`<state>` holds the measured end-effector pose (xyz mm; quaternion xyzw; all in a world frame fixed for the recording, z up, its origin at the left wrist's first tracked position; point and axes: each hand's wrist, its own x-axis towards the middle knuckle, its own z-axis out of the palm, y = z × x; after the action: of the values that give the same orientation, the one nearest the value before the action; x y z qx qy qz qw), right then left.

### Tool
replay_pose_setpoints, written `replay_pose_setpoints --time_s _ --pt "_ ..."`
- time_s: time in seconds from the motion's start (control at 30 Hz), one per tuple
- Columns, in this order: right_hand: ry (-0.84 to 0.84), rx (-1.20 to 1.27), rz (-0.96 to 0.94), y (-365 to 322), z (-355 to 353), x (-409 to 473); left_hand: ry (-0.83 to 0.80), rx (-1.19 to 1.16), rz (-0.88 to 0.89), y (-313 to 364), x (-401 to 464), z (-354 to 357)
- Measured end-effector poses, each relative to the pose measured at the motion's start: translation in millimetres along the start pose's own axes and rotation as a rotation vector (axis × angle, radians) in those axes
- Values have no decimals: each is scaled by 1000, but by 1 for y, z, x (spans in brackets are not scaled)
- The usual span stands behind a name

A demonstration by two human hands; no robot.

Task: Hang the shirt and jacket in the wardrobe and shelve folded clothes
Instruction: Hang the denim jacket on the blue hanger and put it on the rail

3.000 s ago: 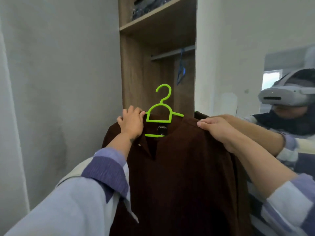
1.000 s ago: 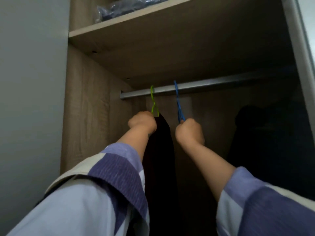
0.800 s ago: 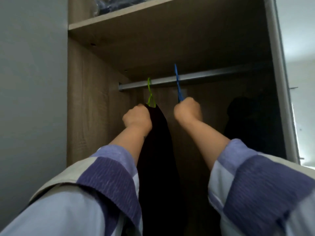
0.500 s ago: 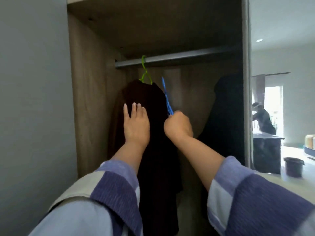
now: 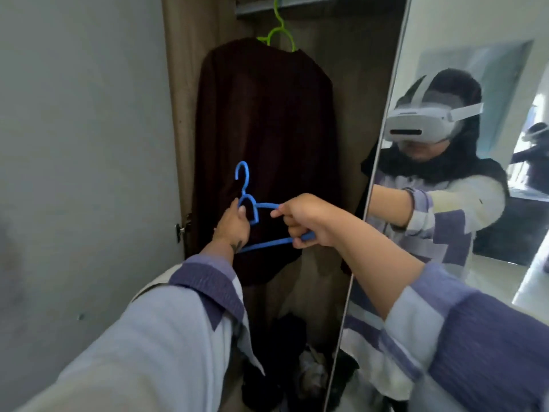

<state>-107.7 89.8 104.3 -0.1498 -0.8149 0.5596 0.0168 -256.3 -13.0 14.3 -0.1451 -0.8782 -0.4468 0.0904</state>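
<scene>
wardrobe (image 5: 190,84) stands open beside a mirrored door (image 5: 445,203), and its rail (image 5: 312,1) runs across the very top of the view. shirt (image 5: 264,150), dark brown, hangs there already on a green hanger (image 5: 277,34), long axis straight down, hem well above the dim heap of clothes (image 5: 285,367) on the wardrobe floor. in front of the shirt both hands hold a bare blue hanger (image 5: 252,221): its long axis, the bottom bar, runs left to right with the right end a little lower, and its hook points up, opening leftward. right hand (image 5: 303,221) has its fingers curled round the right shoulder and bar end; left hand (image 5: 234,224) pinches the neck just below the hook, fingers wrapped on the loop. no jacket shows in this view, so it seems to lie somewhere behind or aside; i judge the shirt half done and the blue hanger meant for the jacket. the hanger sits between the hands, equally near to both, so either could carry it off; the hook should stay uppermost while the jacket's shoulders are fed onto the bar ends.
</scene>
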Motion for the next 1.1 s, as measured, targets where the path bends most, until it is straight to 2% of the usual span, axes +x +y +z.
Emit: replay_pose_setpoints --time_s 0.07,0.17,0.23,0.33,0.47,0.6,0.73,0.87,0.97,1.1 --pt "-141 -17 -43 15 -13 -15 151 44 0 -8 -22 -8" --pt "-326 -191 -114 41 -29 -30 376 106 32 -9 -70 -17" --pt "-390 -274 -121 56 -33 -39 452 230 42 -7 -109 -19" --pt "-362 -438 -151 77 -33 -57 467 397 -23 -7 -170 -24" --pt "-302 -761 -485 105 -3 -79 472 535 -128 -16 -251 -43" --pt "-334 -710 -720 109 80 -114 435 666 -144 -15 -314 -63" --pt "-282 -628 -844 104 156 -157 453 766 -268 -26 -370 -107" --pt "-289 -662 -1004 101 210 -201 508 804 -394 -47 -432 -148" --pt "-343 -649 -1078 95 250 -240 548 795 -486 -63 -476 -180" --pt "-399 -613 -1113 87 305 -288 589 756 -511 -90 -526 -232"
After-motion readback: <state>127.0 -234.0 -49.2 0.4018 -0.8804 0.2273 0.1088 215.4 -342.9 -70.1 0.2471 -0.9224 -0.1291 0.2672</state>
